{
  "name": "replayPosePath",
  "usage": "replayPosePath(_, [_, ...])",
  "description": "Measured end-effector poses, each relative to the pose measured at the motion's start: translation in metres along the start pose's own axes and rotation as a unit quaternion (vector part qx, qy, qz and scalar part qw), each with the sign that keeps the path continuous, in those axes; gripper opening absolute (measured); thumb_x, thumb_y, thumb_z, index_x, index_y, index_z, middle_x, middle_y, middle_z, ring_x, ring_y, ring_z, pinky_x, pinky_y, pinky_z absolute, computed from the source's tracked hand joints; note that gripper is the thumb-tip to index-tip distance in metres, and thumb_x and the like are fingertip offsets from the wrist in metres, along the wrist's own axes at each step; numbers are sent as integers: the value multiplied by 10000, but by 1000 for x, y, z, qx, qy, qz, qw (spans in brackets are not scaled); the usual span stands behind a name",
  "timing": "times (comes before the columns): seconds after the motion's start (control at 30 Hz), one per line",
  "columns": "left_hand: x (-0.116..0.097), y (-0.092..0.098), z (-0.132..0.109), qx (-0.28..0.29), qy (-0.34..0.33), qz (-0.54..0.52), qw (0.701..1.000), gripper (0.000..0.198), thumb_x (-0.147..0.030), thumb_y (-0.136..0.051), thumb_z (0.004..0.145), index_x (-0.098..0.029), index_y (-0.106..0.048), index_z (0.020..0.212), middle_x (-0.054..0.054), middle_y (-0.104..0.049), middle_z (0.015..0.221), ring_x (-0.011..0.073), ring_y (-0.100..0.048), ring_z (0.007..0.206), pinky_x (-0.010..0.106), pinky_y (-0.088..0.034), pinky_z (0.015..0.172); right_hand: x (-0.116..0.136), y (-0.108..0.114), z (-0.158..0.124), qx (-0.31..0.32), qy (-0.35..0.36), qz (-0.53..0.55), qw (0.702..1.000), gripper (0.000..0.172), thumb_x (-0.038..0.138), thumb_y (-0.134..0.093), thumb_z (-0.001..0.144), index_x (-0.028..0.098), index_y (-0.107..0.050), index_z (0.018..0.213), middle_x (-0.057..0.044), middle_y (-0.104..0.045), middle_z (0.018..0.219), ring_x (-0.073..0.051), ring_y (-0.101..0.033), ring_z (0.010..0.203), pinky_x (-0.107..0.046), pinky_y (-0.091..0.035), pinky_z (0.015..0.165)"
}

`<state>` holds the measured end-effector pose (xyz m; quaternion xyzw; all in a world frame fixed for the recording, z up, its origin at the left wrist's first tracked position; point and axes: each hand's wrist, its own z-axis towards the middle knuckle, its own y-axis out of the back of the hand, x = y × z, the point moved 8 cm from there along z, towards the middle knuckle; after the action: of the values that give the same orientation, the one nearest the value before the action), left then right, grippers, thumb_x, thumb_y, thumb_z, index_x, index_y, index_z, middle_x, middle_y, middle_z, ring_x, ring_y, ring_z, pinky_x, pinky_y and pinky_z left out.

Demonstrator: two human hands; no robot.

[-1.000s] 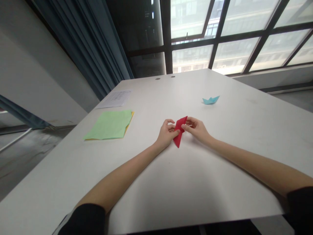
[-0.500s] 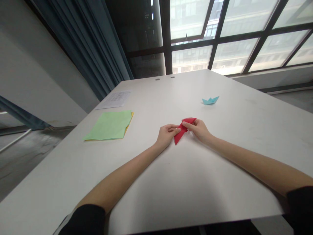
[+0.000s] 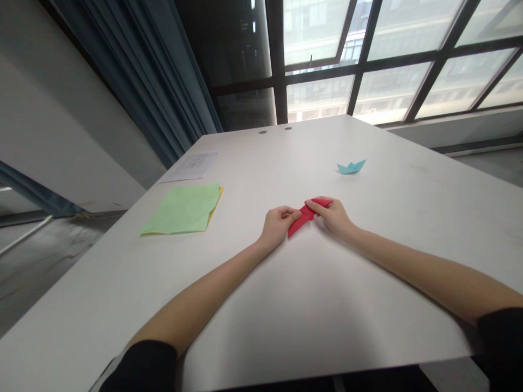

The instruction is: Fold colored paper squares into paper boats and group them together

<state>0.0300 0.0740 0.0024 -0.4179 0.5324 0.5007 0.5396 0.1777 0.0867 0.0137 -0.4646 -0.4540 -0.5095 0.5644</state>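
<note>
A piece of folded red paper (image 3: 304, 216) is held between my two hands, just above or on the white table (image 3: 281, 305); I cannot tell which. My left hand (image 3: 278, 224) pinches its left part between thumb and fingers. On the other side, my right hand (image 3: 333, 214) grips the upper right part, its thumb lying across the front of the paper. A pointed end of the red paper hangs down toward the lower left. The fingers behind the paper are partly hidden.
Beyond my right hand stands a light blue folded paper boat (image 3: 351, 167). Green paper sheets (image 3: 183, 209) lie to the left with a yellow sheet (image 3: 216, 205) showing underneath. A printed white sheet (image 3: 192, 166) rests near the table's left edge.
The red paper is drawn out longer and flatter between my hands. My right hand has shifted slightly to the right, and the lower tip has swung a little up and left.
</note>
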Motion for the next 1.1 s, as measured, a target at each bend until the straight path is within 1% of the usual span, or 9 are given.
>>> replayPosePath(0.1, [-1,0,1,-2,-7,10,1000,214,-358,-651,708,-146,-664,737,31,-684,678,130,-591,573,223,-424,523,-1,-1,1,3,6,11,1000,269,423,-673,671,155,-672,691,-13,-624,633,-127,-516,613,-274,-406,621])
replayPosePath(0.27, [-3,1,2,-1,-11,26,1000,221,-358,-637,714,-137,-645,725,24,-668,645,114,-566,539,206,-395,496,-9,0,3,3,-12,21,1000,357,482,-623,702,137,-687,764,-32,-647,648,-122,-510,586,-275,-397,593])
replayPosePath(0.37, [-2,1,1,3,-6,37,999,230,-363,-638,709,-133,-638,717,23,-659,627,110,-556,521,201,-385,481,-13,7,5,-20,-12,20,1000,319,448,-692,636,144,-685,731,-29,-654,660,-124,-523,594,-275,-406,607])
replayPosePath(0.47, [-1,1,0,5,-6,42,999,245,-378,-638,707,-134,-636,716,22,-654,622,109,-553,515,200,-381,475,-14,11,8,-27,-8,29,999,270,404,-731,598,157,-679,694,-17,-649,650,-124,-533,603,-276,-415,629])
replayPosePath(0.63, [-1,4,1,-4,-9,39,999,256,-393,-641,702,-139,-640,732,18,-652,634,109,-553,527,203,-383,487,-15,10,8,-17,-13,34,999,294,436,-702,627,163,-687,735,-17,-655,659,-119,-527,600,-268,-410,615])
replayPosePath(0.73, [-1,7,2,-15,-8,50,999,281,-420,-629,709,-139,-625,712,-2,-619,582,91,-507,478,195,-344,454,-16,9,8,-12,-18,25,999,349,481,-648,675,156,-696,795,-20,-659,672,-113,-515,597,-262,-391,600])
replayPosePath(0.83, [0,9,2,-19,-13,53,998,290,-429,-623,714,-141,-597,690,-24,-573,527,76,-456,439,188,-304,430,-16,8,8,-4,-18,35,999,386,510,-609,705,147,-698,800,-22,-648,652,-113,-500,586,-265,-373,590])
replayPosePath(1.0, [2,10,2,-4,-28,31,999,292,-427,-611,734,-148,-546,678,-44,-525,488,61,-415,419,176,-278,426,-17,13,11,-20,-41,100,994,438,575,-592,683,145,-672,709,-16,-591,545,-104,-454,502,-258,-346,517])
replayPosePath(1.1, [5,14,4,-23,-24,-13,999,324,-459,-618,720,-153,-520,683,-43,-536,490,62,-429,412,172,-286,420,-17,17,13,-22,-48,100,994,461,603,-576,681,148,-653,698,-36,-614,572,-107,-475,505,-249,-346,495])
